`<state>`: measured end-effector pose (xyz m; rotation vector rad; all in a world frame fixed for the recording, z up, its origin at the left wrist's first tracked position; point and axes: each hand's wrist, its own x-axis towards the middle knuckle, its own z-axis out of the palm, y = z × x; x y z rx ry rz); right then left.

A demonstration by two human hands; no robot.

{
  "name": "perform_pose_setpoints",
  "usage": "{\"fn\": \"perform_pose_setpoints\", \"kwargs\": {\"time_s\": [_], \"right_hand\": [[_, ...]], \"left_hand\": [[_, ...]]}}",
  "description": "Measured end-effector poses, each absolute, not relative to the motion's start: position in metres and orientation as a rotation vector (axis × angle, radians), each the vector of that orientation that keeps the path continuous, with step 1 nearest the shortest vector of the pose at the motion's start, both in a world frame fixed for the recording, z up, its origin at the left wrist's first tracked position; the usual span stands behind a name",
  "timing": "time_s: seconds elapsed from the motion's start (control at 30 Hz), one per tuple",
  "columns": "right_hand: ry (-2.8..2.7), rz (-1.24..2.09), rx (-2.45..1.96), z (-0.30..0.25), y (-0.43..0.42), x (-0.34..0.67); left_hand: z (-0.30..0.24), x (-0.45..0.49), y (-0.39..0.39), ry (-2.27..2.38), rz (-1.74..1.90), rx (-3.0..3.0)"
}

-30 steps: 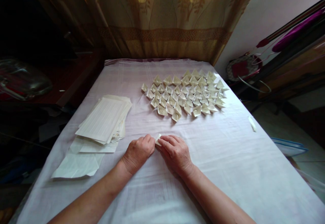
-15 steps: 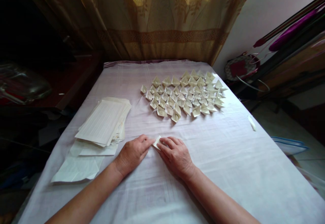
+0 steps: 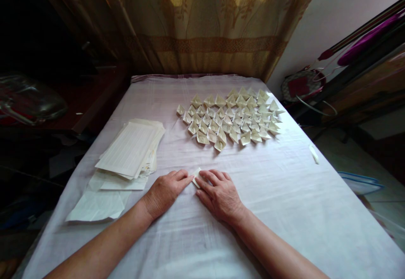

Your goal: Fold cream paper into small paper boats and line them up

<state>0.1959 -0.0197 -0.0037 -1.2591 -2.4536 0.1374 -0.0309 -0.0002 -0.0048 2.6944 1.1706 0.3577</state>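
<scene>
A small folded piece of paper (image 3: pixel 196 177) lies on the bed-like cloth surface, between my two hands. My left hand (image 3: pixel 167 190) has its fingers curled, with its thumb and fingertip pressed on the paper's left edge. From the right, my right hand (image 3: pixel 219 194) holds the paper down under its fingertips, its thumb resting lower on the cloth. Part of the paper is hidden under those fingers. Beyond the hands stand several folded paper boats (image 3: pixel 221 121) in close rows. Left of my left hand is a stack of paper sheets (image 3: pixel 126 148).
A white plaid cloth (image 3: pixel 284 211) covers the surface. One loose sheet (image 3: pixel 95 205) lies below the stack. A small white scrap (image 3: pixel 314 154) is near the right edge. A patterned curtain (image 3: pixel 202 26) hangs behind, and a round bag (image 3: pixel 300 84) sits at the right.
The right thumb has moved away from the paper and down onto the cloth. My left thumb stays at the paper's left edge. The view has shifted slightly.
</scene>
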Motion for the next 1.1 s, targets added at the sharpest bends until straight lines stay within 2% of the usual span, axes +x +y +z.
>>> {"fn": "perform_pose_setpoints", "kwargs": {"time_s": [0.37, 0.67, 0.9, 1.0, 1.1], "right_hand": [[-2.529, 0.168, -1.233, -0.003, -0.025, 0.203], [-2.595, 0.225, -1.284, -0.001, -0.029, 0.205], [-2.604, 0.313, -1.239, -0.006, -0.04, 0.213], [-2.62, 0.332, -1.232, -0.005, -0.04, 0.213], [-2.636, 0.341, -1.222, -0.003, -0.039, 0.213]], "left_hand": [[0.008, -0.024, 0.004, 1.402, 0.297, 2.478], [0.017, -0.015, -0.002, 1.488, -0.045, 2.596], [0.016, -0.008, -0.001, 1.505, 0.156, 2.62], [0.012, -0.005, 0.0, 1.39, 0.365, 2.724], [0.008, -0.005, 0.004, 1.22, 0.407, 2.794]]}}
